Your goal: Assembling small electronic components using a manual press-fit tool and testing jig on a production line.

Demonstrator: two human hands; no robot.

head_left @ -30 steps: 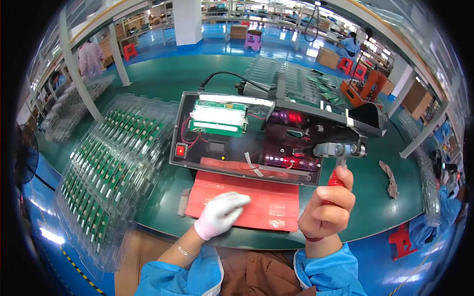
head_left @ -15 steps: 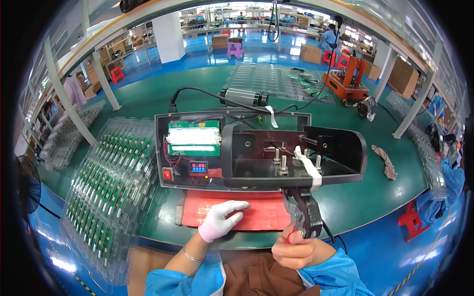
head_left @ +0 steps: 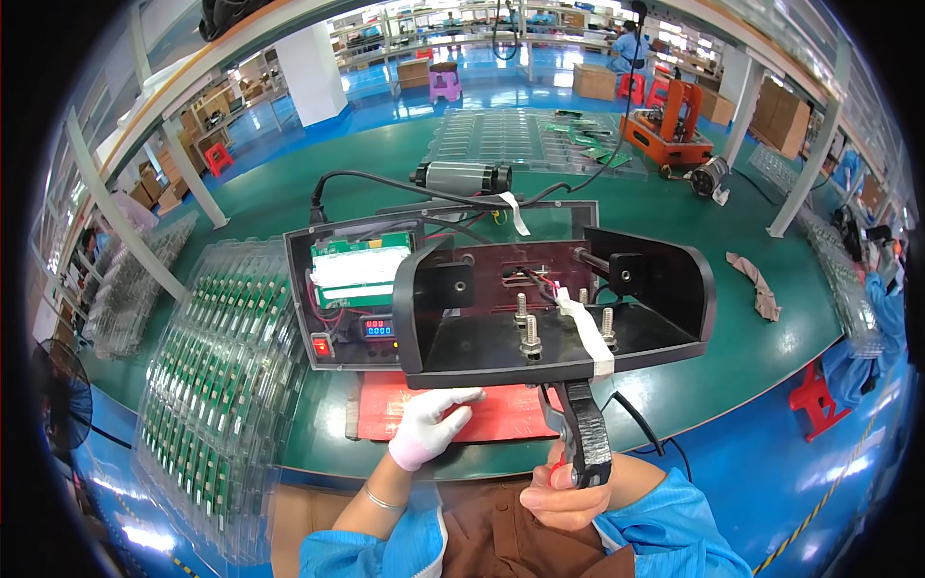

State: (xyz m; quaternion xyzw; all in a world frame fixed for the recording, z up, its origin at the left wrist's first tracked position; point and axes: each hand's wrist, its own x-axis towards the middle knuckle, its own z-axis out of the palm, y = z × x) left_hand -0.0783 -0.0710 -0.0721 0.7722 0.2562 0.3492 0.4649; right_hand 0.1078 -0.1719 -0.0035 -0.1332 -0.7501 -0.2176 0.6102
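Black fixture: From where I stand, this trough (head_left: 554, 370) is tipped open at the right end of the black box (head_left: 297, 289), toward the near edge of the green table (head_left: 732, 332).
Trough's feel: It looks stiff and fairly heavy, probably hinged, so better swung than lifted; the smooth walls may be slippery.
Delicate bits: The upright bolts (head_left: 531, 343) seem sturdy; the thin wires (head_left: 542, 285) near the white strip (head_left: 588, 332) look easily pulled.
Best hold: I'd favour the black clamp handle (head_left: 586, 433), hanging past the trough's front lip, well clear of the wiring.
Right hand: Bare, low by the table's near edge, its fingers (head_left: 565, 497) curled round the handle's lower end, near a red bit.
Left hand: White-gloved (head_left: 432, 429), fingers loosely extended rightward, thumb apart, holding nothing I can see; it's over the red pad (head_left: 506, 424) along that near edge, though I can't tell whether they touch.
Forearms: Both bent close to the body, blue sleeves pushed back.
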